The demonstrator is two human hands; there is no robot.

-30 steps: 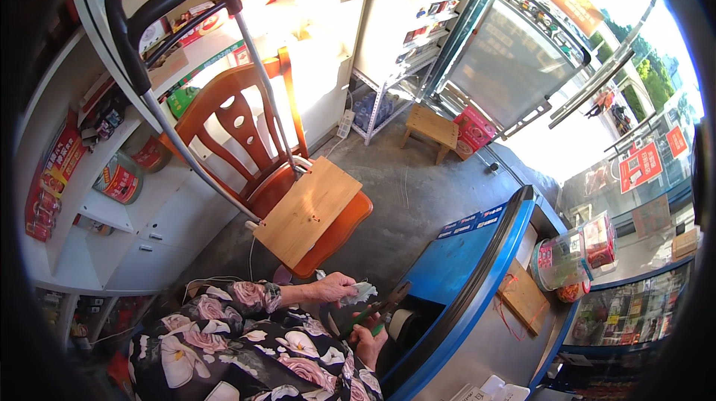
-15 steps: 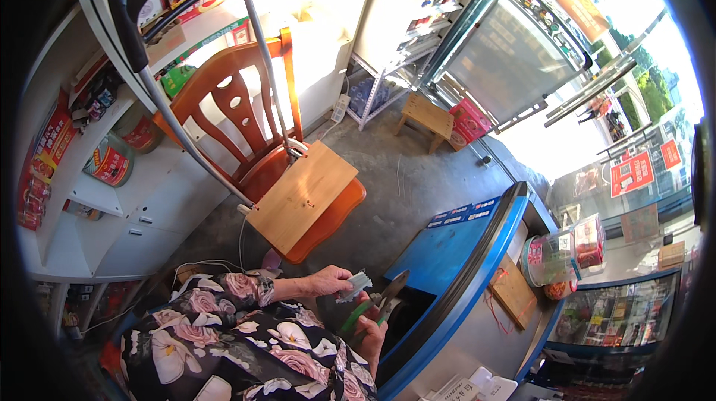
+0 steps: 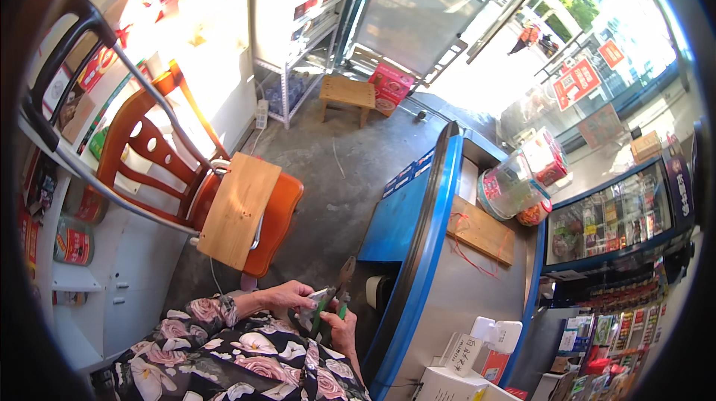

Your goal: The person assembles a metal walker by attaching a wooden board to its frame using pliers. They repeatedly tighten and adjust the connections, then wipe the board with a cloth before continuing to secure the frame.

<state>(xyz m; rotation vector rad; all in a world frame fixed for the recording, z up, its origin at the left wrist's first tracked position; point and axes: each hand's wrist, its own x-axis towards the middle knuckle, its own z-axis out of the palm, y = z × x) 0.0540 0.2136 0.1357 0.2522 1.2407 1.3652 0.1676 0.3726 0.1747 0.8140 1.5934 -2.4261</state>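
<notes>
Pliers with green handles [image 3: 321, 305] stand tilted, jaws upward, between my hands. My right hand [image 3: 341, 330] is closed round the handles. Just left of them my left hand [image 3: 289, 295] pinches a small pale, partly see-through piece [image 3: 316, 297], perhaps plastic wrap; its kind is not clear. It lies close against the pliers, and I cannot tell if the two touch. Both hands are low in front of my floral clothing, left of the blue-edged counter [image 3: 426, 252].
Ahead on the left, a wooden chair [image 3: 280, 211] carries a folding hand cart [image 3: 168, 92] and a wooden board [image 3: 242, 211]. Beyond stand a small wooden stool [image 3: 347, 92] and a pink box [image 3: 389, 86]. Another board [image 3: 481, 233] and a clear jar [image 3: 507, 186] sit on the counter.
The view has swung to the right, so the chair and counter appear further left. The pliers' jaws now point more upward, and my hands have come closer together around the pale piece.
</notes>
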